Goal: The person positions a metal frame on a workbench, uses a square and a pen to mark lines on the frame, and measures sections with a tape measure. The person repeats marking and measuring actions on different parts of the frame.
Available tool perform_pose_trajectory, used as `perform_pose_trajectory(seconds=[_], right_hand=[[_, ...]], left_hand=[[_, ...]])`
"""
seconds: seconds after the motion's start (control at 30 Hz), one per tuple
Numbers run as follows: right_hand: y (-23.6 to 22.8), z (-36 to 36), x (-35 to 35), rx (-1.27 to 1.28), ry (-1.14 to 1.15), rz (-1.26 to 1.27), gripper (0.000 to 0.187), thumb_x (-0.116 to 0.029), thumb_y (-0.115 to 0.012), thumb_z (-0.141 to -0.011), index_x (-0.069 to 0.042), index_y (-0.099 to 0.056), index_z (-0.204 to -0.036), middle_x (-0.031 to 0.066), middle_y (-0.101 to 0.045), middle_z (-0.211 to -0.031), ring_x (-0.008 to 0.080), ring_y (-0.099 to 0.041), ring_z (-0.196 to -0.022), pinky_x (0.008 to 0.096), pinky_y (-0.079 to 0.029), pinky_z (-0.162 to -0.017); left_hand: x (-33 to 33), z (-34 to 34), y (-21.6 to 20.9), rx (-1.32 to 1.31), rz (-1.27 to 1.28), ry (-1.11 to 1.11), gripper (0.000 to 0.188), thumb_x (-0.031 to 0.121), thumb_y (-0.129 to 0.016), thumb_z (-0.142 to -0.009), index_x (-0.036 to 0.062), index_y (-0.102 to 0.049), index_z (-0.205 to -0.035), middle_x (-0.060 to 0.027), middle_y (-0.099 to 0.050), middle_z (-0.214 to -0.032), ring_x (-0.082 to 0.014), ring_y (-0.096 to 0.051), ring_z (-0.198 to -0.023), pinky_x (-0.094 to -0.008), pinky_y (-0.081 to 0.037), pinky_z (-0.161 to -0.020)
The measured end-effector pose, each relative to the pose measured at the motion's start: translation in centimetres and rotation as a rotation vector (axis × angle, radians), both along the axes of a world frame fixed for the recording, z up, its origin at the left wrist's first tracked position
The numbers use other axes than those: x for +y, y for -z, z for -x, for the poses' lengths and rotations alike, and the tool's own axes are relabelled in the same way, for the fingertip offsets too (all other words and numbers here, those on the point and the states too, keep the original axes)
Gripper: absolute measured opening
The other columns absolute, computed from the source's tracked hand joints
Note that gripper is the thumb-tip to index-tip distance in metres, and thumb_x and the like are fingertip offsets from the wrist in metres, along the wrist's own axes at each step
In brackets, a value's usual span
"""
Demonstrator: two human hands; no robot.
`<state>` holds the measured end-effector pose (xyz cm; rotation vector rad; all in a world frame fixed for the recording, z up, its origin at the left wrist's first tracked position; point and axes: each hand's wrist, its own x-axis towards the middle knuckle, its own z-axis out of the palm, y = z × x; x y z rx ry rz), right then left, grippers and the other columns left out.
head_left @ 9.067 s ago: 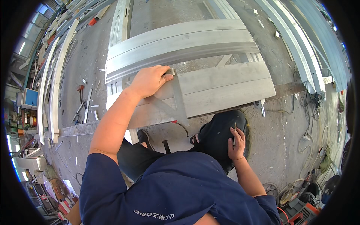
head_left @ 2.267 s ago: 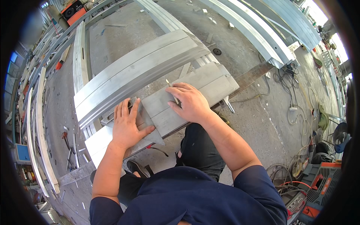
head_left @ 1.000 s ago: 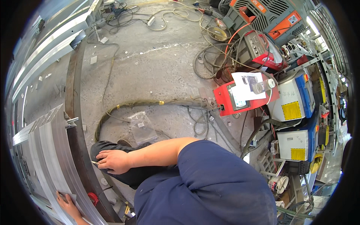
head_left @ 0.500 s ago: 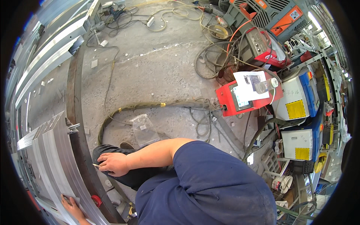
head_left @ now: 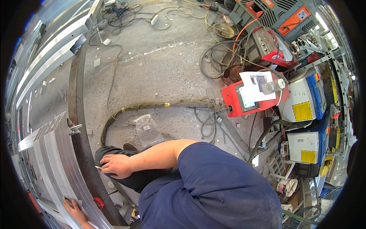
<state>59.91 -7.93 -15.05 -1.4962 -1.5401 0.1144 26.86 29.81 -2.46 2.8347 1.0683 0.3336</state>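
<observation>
My right hand point(head_left: 119, 166) rests on my dark-trousered knee, its fingers closed round a thin, pointed, pencil-like stick point(head_left: 98, 168) whose tip sticks out to the left. At the lower left, my left hand point(head_left: 77, 213) lies with fingers stretched out along long silver metal profiles point(head_left: 57, 160). A small flat grey plate point(head_left: 79, 203) shows beside its fingers; whether the hand presses on it I cannot tell. The profiles lie side by side, over a brown steel beam point(head_left: 85, 164).
A red tape-like object point(head_left: 99, 202) sits by the beam. A thick sleeved cable point(head_left: 148, 106) curves across the concrete floor near a clear plastic bag point(head_left: 148, 129). Rightward stand a red machine point(head_left: 232, 100) with papers and a bottle, and white-and-blue boxes point(head_left: 301, 95).
The view has shifted very slightly. Both hands keep their places, the left on the profiles and the right on the knee with the pencil-like stick.
</observation>
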Motion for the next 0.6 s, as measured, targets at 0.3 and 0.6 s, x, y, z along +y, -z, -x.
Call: perform_pose_trajectory(seconds=[0.3, 0.6], right_hand=[[-0.37, 0.02, -0.18, 0.003, 0.025, -0.015, 0.039, -0.022, -0.077, -0.082, -0.009, -0.07, -0.118, 0.0098, -0.071, -0.123, 0.0359, -0.054, -0.135, 0.0488, -0.04, -0.12], [-0.45, -0.08, -0.16, -0.003, 0.021, -0.048, 0.039, -0.019, -0.076, -0.079, -0.009, -0.074, -0.117, 0.0118, -0.074, -0.117, 0.0369, -0.057, -0.133, 0.0484, -0.043, -0.116]], left_hand=[[0.1, 0.03, 0.24, -0.015, 0.002, -0.009, 0.072, 0.054, -0.058, -0.107, 0.007, -0.047, -0.161, -0.0253, -0.047, -0.157, -0.0448, -0.044, -0.145, -0.0504, -0.03, -0.124], [-0.34, -0.11, -0.09, 0.006, -0.003, -0.017, 0.07, 0.052, -0.057, -0.108, 0.0075, -0.047, -0.161, -0.0251, -0.047, -0.159, -0.0439, -0.043, -0.147, -0.0501, -0.03, -0.125]])
